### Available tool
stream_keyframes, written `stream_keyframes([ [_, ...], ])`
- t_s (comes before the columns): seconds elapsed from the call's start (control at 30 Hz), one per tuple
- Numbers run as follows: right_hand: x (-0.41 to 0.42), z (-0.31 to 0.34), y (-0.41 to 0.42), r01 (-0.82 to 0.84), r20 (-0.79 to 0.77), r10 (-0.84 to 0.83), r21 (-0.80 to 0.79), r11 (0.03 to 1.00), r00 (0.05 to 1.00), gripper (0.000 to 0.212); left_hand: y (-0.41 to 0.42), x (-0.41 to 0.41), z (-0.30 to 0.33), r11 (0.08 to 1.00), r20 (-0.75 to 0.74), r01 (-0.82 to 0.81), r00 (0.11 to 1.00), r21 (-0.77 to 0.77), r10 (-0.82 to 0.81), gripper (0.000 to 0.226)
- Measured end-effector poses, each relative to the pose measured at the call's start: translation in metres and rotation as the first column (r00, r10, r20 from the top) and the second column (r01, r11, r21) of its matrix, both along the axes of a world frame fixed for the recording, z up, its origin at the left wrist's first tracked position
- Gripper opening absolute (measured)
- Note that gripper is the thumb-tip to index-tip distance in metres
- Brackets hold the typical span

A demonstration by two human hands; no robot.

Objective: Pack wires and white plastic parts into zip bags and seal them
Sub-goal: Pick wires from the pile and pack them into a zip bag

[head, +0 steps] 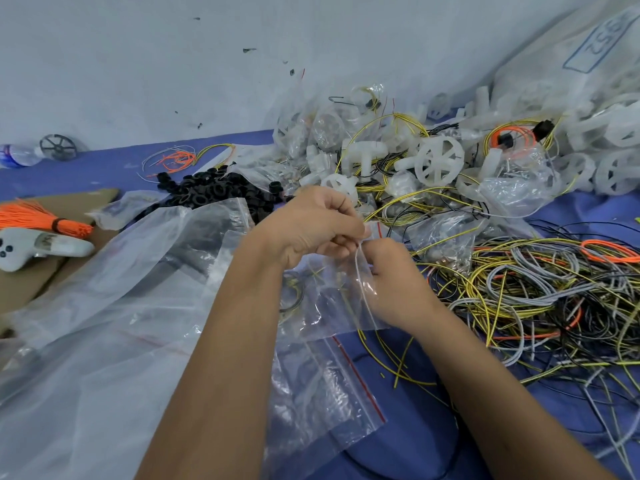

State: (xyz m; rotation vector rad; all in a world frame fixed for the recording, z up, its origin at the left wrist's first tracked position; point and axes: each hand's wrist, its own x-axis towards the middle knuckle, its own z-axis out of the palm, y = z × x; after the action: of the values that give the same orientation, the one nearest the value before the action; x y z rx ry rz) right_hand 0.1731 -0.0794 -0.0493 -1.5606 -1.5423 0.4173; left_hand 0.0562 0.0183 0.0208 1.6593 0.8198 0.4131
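Observation:
A small clear zip bag [334,299] hangs between my two hands above the blue table. My left hand [311,226] pinches its top edge near the red seal line, fingers curled. Just below and to the right, my right hand [394,282] pinches the same edge. Yellow-black wire shows faintly inside the bag. White plastic wheels and parts [438,161] lie heaped behind my hands. A tangle of yellow, grey, black and orange wires [540,292] spreads out on the right.
Empty zip bags [329,393] and a large clear plastic sheet [114,306] lie at front left. Black rings [211,188] are piled behind them. An orange wire bundle [41,220], a white controller [38,247], cardboard and a bottle [19,155] sit far left. A big sack [568,64] stands back right.

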Motion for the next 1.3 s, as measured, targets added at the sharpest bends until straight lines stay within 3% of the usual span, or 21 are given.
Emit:
stream_keyframes([
  [0.07,0.001,0.002,0.0,0.15,0.036,-0.153,0.074,0.986,0.988,0.054,0.002,0.004,-0.013,0.999,-0.008,-0.036,0.999,-0.032,0.036,0.026],
  [0.13,0.006,0.002,-0.001,0.293,0.022,-0.297,0.101,0.951,0.955,0.039,0.003,0.01,-0.032,0.993,-0.042,-0.105,0.994,-0.055,0.103,0.031],
  [0.23,0.014,0.001,-0.001,0.441,-0.228,-0.422,0.037,0.897,0.877,0.036,0.005,0.018,-0.058,0.971,-0.11,-0.237,0.966,-0.024,0.233,0.04],
  [0.3,0.015,0.003,-0.002,0.483,-0.267,-0.457,0.038,0.875,0.848,0.036,0.007,0.022,-0.067,0.954,-0.11,-0.298,0.947,0.046,0.301,0.042],
  [0.4,0.009,0.008,-0.002,0.513,-0.166,-0.491,0.137,0.847,0.855,0.03,0.007,0.027,-0.071,0.903,-0.108,-0.363,0.913,0.231,0.394,0.04],
  [0.5,0.004,0.018,0.008,0.477,-0.024,-0.486,0.24,0.845,0.873,0.025,0.002,0.032,-0.072,0.802,-0.065,-0.413,0.873,0.432,0.484,0.041],
  [0.57,0.008,0.026,0.026,0.434,0.121,-0.463,0.207,0.877,0.878,0.025,-0.002,0.036,-0.072,0.743,-0.054,-0.402,0.861,0.534,0.505,0.035],
  [0.7,0.022,0.034,0.068,0.332,0.254,-0.346,0.099,0.938,0.903,0.026,-0.012,0.04,-0.071,0.725,-0.138,-0.186,0.922,0.664,0.363,0.029],
  [0.83,0.04,0.034,0.095,0.214,0.428,-0.137,-0.136,0.967,0.893,0.033,-0.009,0.039,-0.077,0.695,-0.193,-0.098,0.925,0.712,0.329,0.028],
  [0.9,0.045,0.034,0.101,0.183,0.449,-0.087,-0.174,0.968,0.889,0.037,-0.007,0.038,-0.077,0.685,-0.204,-0.073,0.927,0.725,0.315,0.029],
  [1.1,0.048,0.029,0.095,0.219,0.344,-0.17,-0.107,0.97,0.923,0.037,-0.004,0.036,-0.076,0.671,-0.238,-0.069,0.904,0.738,0.354,0.025],
  [1.2,0.057,0.028,0.09,0.264,0.451,-0.213,-0.053,0.963,0.867,0.032,-0.002,0.034,-0.076,0.659,-0.254,-0.098,0.873,0.746,0.417,0.024],
  [1.3,0.059,0.027,0.084,0.287,0.563,-0.172,-0.122,0.95,0.808,0.031,-0.002,0.034,-0.076,0.651,-0.279,-0.118,0.836,0.75,0.472,0.024],
])
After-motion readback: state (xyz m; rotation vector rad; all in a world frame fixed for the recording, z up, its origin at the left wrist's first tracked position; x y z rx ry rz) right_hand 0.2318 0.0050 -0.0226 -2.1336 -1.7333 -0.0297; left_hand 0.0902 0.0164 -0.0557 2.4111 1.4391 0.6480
